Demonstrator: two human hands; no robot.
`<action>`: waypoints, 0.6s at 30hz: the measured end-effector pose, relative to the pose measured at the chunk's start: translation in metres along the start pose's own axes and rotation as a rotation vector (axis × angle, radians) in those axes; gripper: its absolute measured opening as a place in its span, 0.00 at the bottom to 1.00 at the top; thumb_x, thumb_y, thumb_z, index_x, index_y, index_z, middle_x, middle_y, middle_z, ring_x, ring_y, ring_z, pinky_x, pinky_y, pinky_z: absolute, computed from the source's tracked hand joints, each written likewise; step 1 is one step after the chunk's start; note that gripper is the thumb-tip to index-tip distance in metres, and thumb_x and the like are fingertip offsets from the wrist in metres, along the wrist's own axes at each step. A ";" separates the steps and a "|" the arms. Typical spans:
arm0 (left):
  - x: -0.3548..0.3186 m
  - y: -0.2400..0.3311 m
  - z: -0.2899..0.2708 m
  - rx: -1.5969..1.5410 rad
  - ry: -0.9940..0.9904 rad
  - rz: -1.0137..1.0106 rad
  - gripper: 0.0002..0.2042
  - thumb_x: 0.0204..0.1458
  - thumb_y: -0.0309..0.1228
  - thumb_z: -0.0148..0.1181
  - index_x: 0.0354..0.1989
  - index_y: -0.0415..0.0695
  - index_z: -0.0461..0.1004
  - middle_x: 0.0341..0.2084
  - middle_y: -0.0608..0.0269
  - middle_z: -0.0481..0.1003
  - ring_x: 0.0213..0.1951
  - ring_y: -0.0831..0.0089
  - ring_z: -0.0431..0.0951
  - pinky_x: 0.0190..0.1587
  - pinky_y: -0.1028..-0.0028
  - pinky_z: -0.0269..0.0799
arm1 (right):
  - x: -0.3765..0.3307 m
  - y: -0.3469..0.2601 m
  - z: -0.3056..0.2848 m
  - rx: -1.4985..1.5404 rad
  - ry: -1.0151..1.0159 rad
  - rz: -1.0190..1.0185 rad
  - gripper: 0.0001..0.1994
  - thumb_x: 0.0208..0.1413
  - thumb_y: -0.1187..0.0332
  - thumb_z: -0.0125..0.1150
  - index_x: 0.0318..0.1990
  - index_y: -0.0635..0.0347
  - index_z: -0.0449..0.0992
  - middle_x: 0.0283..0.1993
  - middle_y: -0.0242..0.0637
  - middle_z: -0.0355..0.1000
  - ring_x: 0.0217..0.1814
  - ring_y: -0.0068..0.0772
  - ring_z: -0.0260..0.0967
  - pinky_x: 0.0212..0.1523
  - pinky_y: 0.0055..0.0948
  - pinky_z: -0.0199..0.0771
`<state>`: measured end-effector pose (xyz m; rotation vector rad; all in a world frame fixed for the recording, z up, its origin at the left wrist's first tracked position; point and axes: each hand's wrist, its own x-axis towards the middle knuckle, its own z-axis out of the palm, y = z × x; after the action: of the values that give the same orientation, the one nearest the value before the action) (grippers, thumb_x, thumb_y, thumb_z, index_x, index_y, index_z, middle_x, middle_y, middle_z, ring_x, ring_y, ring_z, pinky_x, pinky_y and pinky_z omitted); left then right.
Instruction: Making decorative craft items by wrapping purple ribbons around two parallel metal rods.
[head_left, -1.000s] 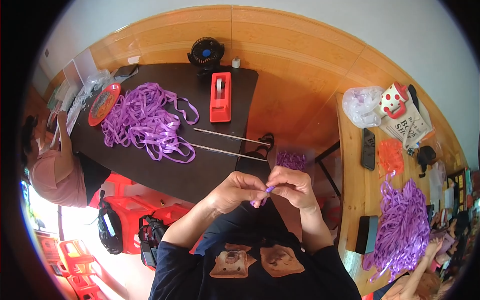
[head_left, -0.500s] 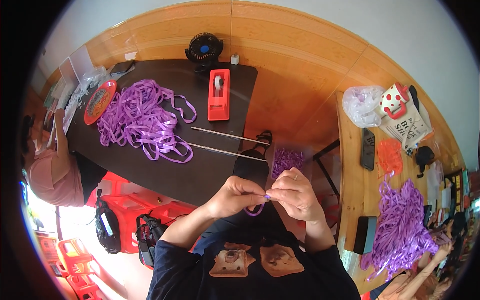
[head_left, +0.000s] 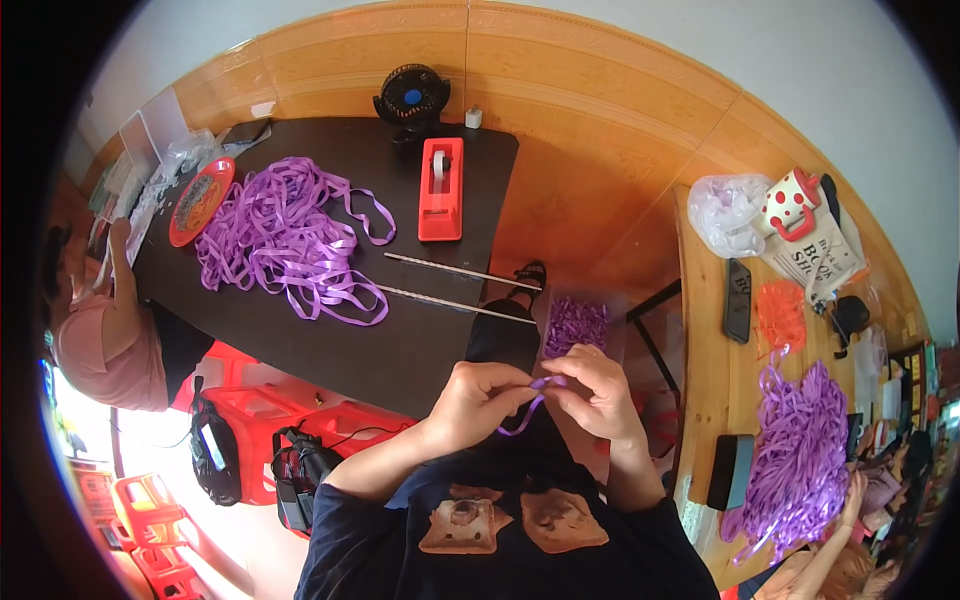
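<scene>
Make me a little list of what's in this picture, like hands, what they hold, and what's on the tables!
left hand: pinches one end of a short purple ribbon strip
right hand: pinches the other end of the same strip
dark table: big purple ribbon pile, red tape dispenser, two thin rods, small black fan, red plate
wooden table: another ribbon heap, black phone, spotted mug
box below hands: holds purple pieces
</scene>
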<state>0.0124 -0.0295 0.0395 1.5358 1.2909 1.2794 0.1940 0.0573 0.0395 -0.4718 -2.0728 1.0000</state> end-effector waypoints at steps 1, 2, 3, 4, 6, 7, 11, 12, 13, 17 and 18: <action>-0.003 -0.001 0.001 -0.222 -0.059 -0.251 0.04 0.52 0.24 0.61 0.31 0.36 0.77 0.16 0.65 0.72 0.21 0.79 0.73 0.22 0.78 0.65 | -0.002 0.002 -0.001 -0.083 0.022 -0.054 0.11 0.38 0.81 0.65 0.33 0.60 0.77 0.28 0.35 0.71 0.28 0.35 0.67 0.32 0.31 0.60; -0.006 -0.004 0.004 -0.223 -0.059 -0.251 0.04 0.52 0.24 0.61 0.31 0.36 0.77 0.16 0.65 0.72 0.21 0.79 0.73 0.22 0.78 0.65 | -0.004 0.008 -0.002 -0.084 0.021 -0.054 0.11 0.38 0.81 0.65 0.33 0.60 0.77 0.28 0.35 0.71 0.28 0.35 0.67 0.32 0.31 0.60; -0.009 -0.007 0.006 -0.290 -0.076 -0.308 0.05 0.54 0.25 0.60 0.31 0.35 0.77 0.16 0.67 0.72 0.20 0.82 0.71 0.21 0.80 0.64 | -0.006 0.013 -0.004 -0.181 0.029 -0.115 0.12 0.37 0.81 0.65 0.33 0.60 0.77 0.28 0.33 0.72 0.29 0.34 0.67 0.33 0.31 0.60; -0.012 -0.010 0.009 -0.357 -0.092 -0.365 0.05 0.55 0.25 0.59 0.32 0.34 0.77 0.16 0.69 0.71 0.19 0.86 0.70 0.20 0.82 0.63 | -0.007 0.016 -0.006 -0.278 0.037 -0.177 0.12 0.37 0.81 0.65 0.33 0.59 0.77 0.29 0.32 0.72 0.29 0.34 0.68 0.33 0.31 0.60; -0.017 -0.017 0.016 -0.455 -0.096 -0.439 0.05 0.55 0.24 0.59 0.32 0.34 0.77 0.16 0.68 0.71 0.19 0.85 0.70 0.20 0.82 0.63 | -0.007 0.017 -0.008 -0.348 0.026 -0.162 0.12 0.36 0.81 0.64 0.33 0.58 0.77 0.29 0.31 0.72 0.30 0.34 0.68 0.33 0.31 0.60; -0.018 -0.021 0.018 -0.553 -0.101 -0.512 0.05 0.55 0.24 0.59 0.32 0.35 0.77 0.16 0.68 0.72 0.18 0.84 0.70 0.20 0.82 0.63 | -0.007 0.017 -0.009 -0.419 0.017 -0.147 0.12 0.36 0.81 0.64 0.32 0.58 0.77 0.29 0.30 0.72 0.30 0.33 0.68 0.33 0.31 0.60; -0.022 -0.039 0.023 -0.695 -0.080 -0.557 0.05 0.55 0.24 0.59 0.33 0.35 0.77 0.16 0.66 0.72 0.17 0.83 0.70 0.19 0.82 0.62 | -0.009 0.020 -0.009 -0.453 0.003 -0.113 0.11 0.37 0.81 0.63 0.32 0.58 0.77 0.30 0.30 0.73 0.31 0.33 0.68 0.33 0.31 0.60; -0.021 -0.040 0.024 -0.745 -0.078 -0.586 0.05 0.55 0.25 0.59 0.33 0.35 0.77 0.16 0.66 0.72 0.17 0.83 0.70 0.19 0.82 0.63 | -0.012 0.021 -0.009 -0.406 0.009 -0.097 0.11 0.38 0.81 0.63 0.32 0.58 0.77 0.31 0.30 0.73 0.32 0.34 0.69 0.33 0.31 0.60; -0.021 -0.040 0.024 -0.794 -0.076 -0.614 0.05 0.55 0.25 0.60 0.33 0.35 0.77 0.16 0.66 0.73 0.17 0.82 0.70 0.19 0.82 0.63 | -0.014 0.023 -0.008 -0.358 0.015 -0.081 0.11 0.38 0.80 0.63 0.32 0.58 0.77 0.31 0.30 0.73 0.32 0.34 0.69 0.33 0.32 0.60; -0.017 -0.037 0.018 -0.869 -0.139 -0.653 0.05 0.54 0.25 0.60 0.33 0.36 0.77 0.16 0.66 0.73 0.18 0.83 0.71 0.21 0.83 0.63 | -0.020 0.040 -0.008 -0.432 0.063 -0.091 0.11 0.39 0.80 0.63 0.33 0.58 0.78 0.31 0.30 0.73 0.33 0.34 0.69 0.34 0.32 0.60; -0.016 -0.037 0.017 -0.906 -0.141 -0.642 0.05 0.54 0.25 0.60 0.32 0.36 0.77 0.17 0.66 0.73 0.19 0.83 0.71 0.22 0.84 0.64 | -0.019 0.044 -0.007 -0.437 0.068 -0.082 0.11 0.39 0.79 0.63 0.33 0.58 0.78 0.31 0.31 0.74 0.33 0.34 0.69 0.34 0.32 0.60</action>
<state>0.0207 -0.0361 -0.0030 0.4962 0.8057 1.0593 0.2116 0.0768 -0.0018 -0.6243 -2.2304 0.4709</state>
